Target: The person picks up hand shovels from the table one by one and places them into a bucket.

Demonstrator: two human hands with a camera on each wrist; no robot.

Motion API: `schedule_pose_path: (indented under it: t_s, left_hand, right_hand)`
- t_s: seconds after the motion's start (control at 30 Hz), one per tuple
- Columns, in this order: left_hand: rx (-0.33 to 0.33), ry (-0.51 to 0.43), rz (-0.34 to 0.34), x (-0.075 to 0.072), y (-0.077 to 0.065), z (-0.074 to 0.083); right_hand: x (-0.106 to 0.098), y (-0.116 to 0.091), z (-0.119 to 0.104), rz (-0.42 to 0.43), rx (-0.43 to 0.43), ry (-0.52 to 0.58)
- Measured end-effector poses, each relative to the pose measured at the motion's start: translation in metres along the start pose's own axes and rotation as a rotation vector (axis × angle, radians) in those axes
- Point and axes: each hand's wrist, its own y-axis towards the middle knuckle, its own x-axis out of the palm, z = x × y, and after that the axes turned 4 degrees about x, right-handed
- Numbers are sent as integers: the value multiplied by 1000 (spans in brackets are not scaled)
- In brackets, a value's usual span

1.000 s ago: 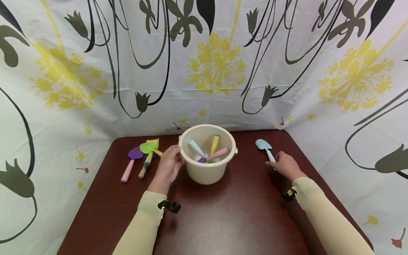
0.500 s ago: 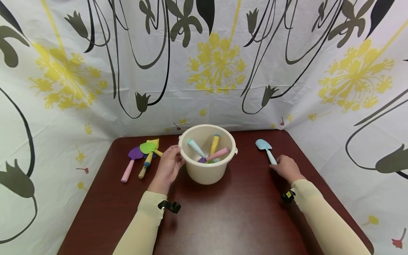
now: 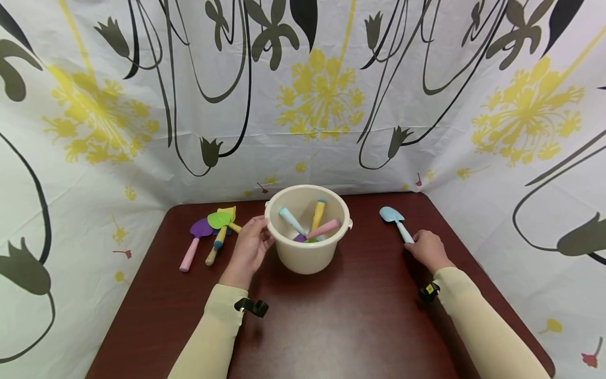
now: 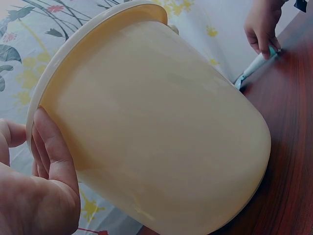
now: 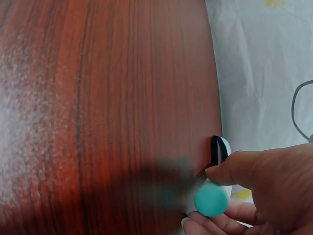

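Right hand (image 3: 427, 250) pinches the blue shovel (image 3: 392, 215), its handle (image 3: 404, 232) apparently part-hidden.

Tools (image 3: 324, 228) only partly visible inside bucket (image 3: 306, 258)

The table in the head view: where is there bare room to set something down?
Bare table lies between the sleeves, in front of the bucket, with a smaller gap between bucket and light-blue shovel. Crowded: the far left corner, where toy tools overlap near the left hand, and the bucket's inside, holding several handles.
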Motion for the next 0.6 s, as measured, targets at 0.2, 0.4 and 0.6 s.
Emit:
schedule_pose_path:
  t_s: [0.2, 0.4, 0.6]
  left_hand:
    - [-3, -7, 3, -1, 1, -1]
    - [-3, -3, 3, -1, 2, -2]
    - [3, -7, -2, -1, 1, -1]
  right_hand:
    - [-4, -1, 2, 34, 25, 26]
    - [-4, -1, 6, 97, 16, 63]
    - [-5, -1, 6, 164, 13, 124]
